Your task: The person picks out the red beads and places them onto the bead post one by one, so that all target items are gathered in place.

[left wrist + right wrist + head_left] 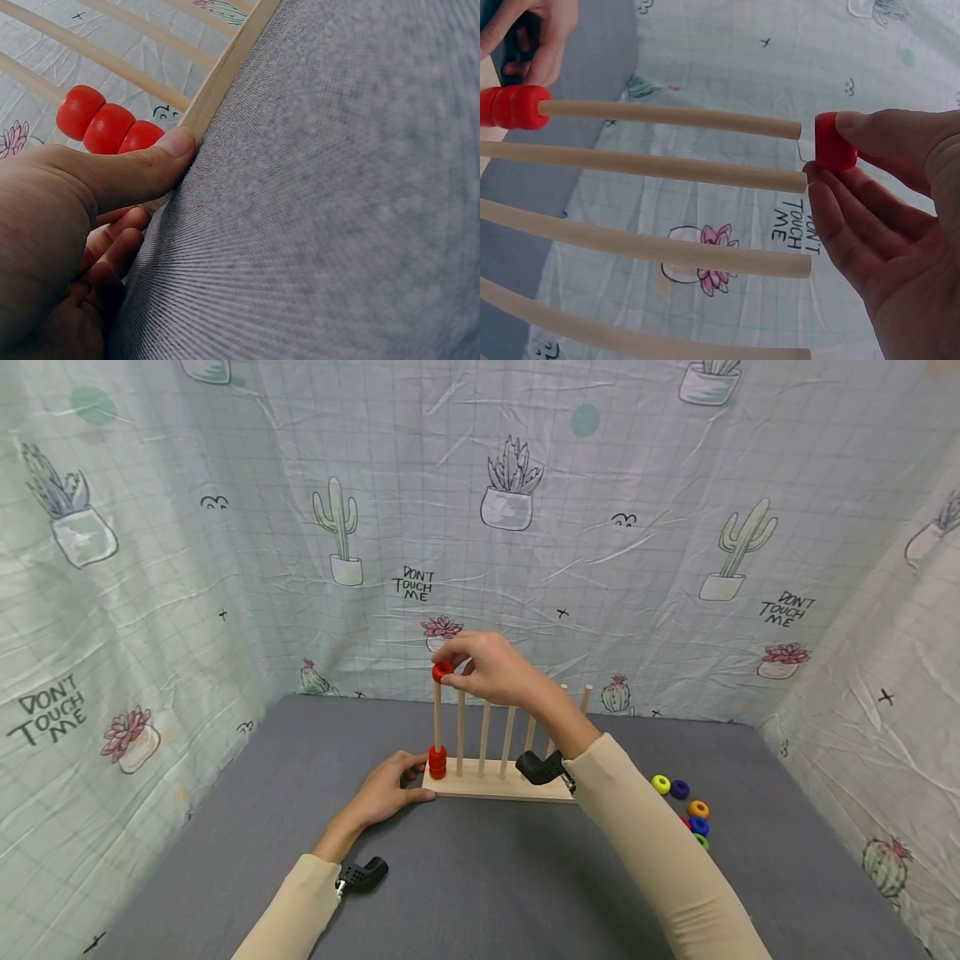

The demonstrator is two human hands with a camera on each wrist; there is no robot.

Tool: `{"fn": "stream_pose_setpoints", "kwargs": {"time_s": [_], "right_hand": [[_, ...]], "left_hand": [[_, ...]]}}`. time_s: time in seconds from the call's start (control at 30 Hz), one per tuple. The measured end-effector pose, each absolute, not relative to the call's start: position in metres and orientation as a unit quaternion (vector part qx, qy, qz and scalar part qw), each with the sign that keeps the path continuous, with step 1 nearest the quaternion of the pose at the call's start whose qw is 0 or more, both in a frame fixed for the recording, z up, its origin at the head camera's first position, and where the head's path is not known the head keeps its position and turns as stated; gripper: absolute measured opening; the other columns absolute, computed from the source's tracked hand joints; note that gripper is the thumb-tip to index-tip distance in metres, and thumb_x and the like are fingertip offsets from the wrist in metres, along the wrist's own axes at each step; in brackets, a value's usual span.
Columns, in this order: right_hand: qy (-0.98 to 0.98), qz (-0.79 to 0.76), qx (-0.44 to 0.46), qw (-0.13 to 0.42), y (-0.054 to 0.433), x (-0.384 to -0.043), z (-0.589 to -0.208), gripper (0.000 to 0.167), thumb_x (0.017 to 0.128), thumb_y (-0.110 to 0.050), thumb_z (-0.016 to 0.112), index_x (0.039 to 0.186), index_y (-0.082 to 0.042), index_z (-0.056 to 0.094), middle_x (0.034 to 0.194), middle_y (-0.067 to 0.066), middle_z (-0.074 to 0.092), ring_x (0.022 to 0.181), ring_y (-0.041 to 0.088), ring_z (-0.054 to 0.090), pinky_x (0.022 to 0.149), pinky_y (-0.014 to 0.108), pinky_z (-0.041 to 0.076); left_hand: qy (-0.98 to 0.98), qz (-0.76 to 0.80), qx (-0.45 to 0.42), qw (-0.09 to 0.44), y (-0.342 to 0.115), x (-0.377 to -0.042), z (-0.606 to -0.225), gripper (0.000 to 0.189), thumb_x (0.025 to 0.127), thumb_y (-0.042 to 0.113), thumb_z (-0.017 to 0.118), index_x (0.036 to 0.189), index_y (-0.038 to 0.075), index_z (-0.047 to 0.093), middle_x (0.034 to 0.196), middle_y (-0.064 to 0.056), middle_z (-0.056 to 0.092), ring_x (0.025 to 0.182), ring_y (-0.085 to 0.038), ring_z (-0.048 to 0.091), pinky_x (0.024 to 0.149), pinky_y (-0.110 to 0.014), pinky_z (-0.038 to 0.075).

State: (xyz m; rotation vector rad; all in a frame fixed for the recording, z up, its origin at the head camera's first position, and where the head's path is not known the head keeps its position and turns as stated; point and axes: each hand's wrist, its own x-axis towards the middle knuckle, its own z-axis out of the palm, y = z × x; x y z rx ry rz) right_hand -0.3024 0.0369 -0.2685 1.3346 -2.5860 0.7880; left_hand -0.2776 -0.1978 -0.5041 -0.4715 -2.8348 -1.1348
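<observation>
A wooden stand (498, 787) with several upright pegs rests on the grey table. Stacked at the foot of its leftmost peg are three red beads (437, 763), seen large in the left wrist view. My left hand (387, 789) grips the left end of the base, thumb on the front edge and fingers curled behind. Up at the top of that same peg, my right hand (491, 670) pinches another red bead (835, 141) between thumb and fingers. In the right wrist view a small gap separates this bead from the tip of the leftmost peg (675, 114).
Loose beads lie right of the stand: yellow (661, 784), purple (679, 789), orange (698, 810), blue (699, 826), and partly hidden red and green ones beside the right sleeve (652, 852). A printed cloth (420, 527) surrounds the table at the back and sides.
</observation>
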Motion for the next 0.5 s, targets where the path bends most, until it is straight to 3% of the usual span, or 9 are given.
{"fn": "stream_pose_setpoints", "kwargs": {"time_s": [0.5], "right_hand": [[-0.86,0.29,0.417,0.042,0.0321,-0.3101,-0.2719,0.027,0.096,-0.011,0.074,0.122,-0.006,0.074,0.113,0.008,0.075,0.102,0.02,0.074,0.087,0.026,0.059]], "left_hand": [[-0.917,-0.364,-0.158,0.027,-0.1979,-0.2778,-0.5035,0.07,0.084,0.035,0.087,0.144,0.008,0.062,0.113,-0.003,0.064,0.102,-0.016,0.06,0.087,-0.036,0.048]]}}
